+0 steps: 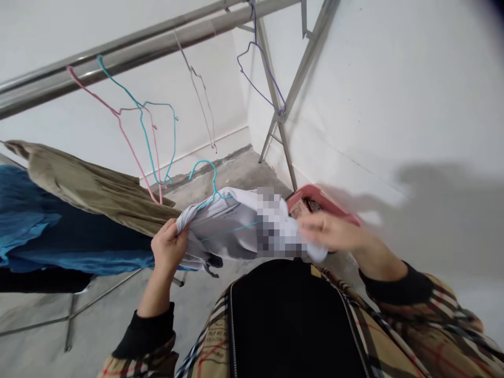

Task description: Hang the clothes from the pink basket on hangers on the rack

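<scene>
A pale grey-white shirt (232, 226) hangs in front of me with a turquoise wire hanger (214, 181) inside it. The hook of this hanger sticks up out of the neck, free of the rail. My left hand (170, 244) is closed on the shirt at its left shoulder, fingers pinching the cloth. On the other side my right hand (334, 231) is at the shirt's right end, touching the cloth; motion smears its fingers, so their grip is unclear. Part of the shirt's right half is blurred out by pixel blocks.
Pink (118, 113), teal (140, 106), white (192, 71) and purple (255, 44) hangers hang from the metal rail (137, 58). Olive (90, 178) and blue (79, 226) garments hang at left. Behind my right hand stands a red basket (315, 192) by the wall.
</scene>
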Demonstrator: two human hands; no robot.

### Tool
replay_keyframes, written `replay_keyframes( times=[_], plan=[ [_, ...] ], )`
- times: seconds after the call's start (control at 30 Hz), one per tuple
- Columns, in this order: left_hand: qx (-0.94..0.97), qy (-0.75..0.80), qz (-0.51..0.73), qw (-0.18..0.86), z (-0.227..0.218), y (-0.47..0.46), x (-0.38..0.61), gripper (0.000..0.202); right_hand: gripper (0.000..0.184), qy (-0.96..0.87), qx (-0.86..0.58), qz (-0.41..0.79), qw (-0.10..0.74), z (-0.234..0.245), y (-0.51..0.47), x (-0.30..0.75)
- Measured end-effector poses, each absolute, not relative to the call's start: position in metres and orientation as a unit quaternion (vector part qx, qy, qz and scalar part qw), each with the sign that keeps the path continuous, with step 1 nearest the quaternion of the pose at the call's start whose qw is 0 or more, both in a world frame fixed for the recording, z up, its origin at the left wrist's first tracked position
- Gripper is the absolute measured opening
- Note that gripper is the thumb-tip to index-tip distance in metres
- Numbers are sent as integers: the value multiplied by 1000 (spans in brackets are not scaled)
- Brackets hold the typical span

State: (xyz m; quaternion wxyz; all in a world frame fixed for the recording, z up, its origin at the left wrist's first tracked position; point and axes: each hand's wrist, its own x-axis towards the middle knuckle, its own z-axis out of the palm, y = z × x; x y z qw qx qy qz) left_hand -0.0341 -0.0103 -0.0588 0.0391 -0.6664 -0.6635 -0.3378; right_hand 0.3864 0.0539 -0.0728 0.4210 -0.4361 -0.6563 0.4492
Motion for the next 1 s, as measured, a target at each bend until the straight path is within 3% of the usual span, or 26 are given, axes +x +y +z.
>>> replay_keyframes(
  times=[0.17, 0.27, 0.33, 0.4, 0.5, 0.73, 1.0],
  plan=[
    [-643, -626, -435, -74, -70, -13, -35, 16, 35, -785, -388, 347, 335, -39, 46, 393],
    [-662, -579, -463, -111, -73, -8, -32, 20, 52, -836, -403, 249, 278, -33, 62, 385],
    [-672, -548, -482, -125, -74, -4, -28, 20, 61, -859, -392, 244, 220, -39, 70, 376],
    [-674, -533, -492, -137, -76, -1, -24, 17, 55, -864, -365, 294, 182, -48, 73, 367],
    [-664, -533, -500, -156, -78, 0, -18, 17, 41, -845, -350, 351, 202, -57, 72, 359],
    [-683, -528, -478, -161, -72, -4, -4, 14, 38, -856, -368, 300, 204, -51, 63, 353],
    [-643, -543, -538, -35, -61, 1, 15, 12, 39, -841, -325, 379, 209, -48, 50, 345]
  ],
)
